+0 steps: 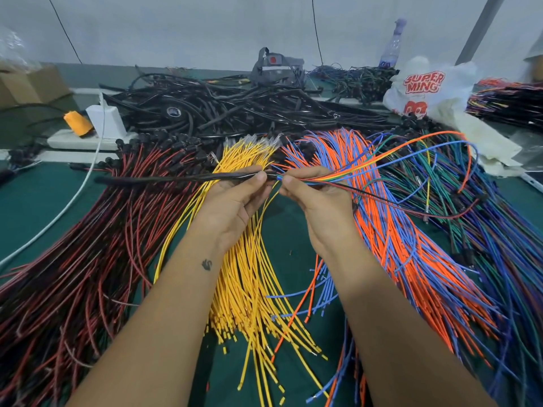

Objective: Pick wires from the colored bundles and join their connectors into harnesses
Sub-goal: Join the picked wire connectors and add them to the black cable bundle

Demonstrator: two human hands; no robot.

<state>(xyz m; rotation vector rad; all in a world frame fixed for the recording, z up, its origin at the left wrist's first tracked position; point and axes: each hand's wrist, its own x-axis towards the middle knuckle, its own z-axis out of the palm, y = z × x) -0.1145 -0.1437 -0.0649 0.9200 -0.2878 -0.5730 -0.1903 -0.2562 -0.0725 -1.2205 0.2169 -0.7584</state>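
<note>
My left hand (235, 198) grips the end of a black sleeve tube (164, 179) that runs out to the left. Just to its right, my right hand (316, 198) pinches a small bunch of mixed coloured wires (367, 168) whose ends meet the tube mouth between my thumbs. These wires fan out to the right in loops. Under my hands on the green table lie the bundles: red and black wires (88, 259), yellow wires (249, 289), orange and blue wires (411, 245), and green, blue and purple wires (499, 245).
A heap of black sleeved cables (235, 107) fills the back of the table. A white power strip (88, 136) with an orange object (78, 123) sits back left. A printed plastic bag (426, 89) and a bottle (392, 45) stand back right.
</note>
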